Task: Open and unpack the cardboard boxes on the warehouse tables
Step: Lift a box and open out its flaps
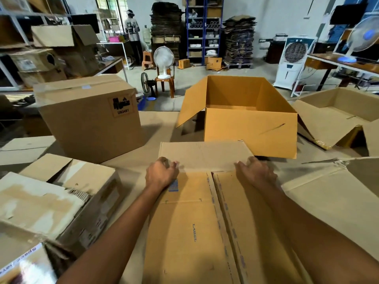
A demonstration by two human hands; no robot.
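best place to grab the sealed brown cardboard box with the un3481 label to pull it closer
Take the sealed brown cardboard box by its two vertical side faces, one hand each, low down, coming from the near side. Its top is taped shut, so there is no flap to hold, and it stands upright with open table on its near side.

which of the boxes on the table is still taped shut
The brown box with the UN3481 label, far left. Clear tape runs across its closed top, while the orange box beside it stands with its flaps open.

White-walled warehouse, grey floor (131, 72), blue shelving (204, 29), white fan (163, 58) on a plastic chair (165, 83).
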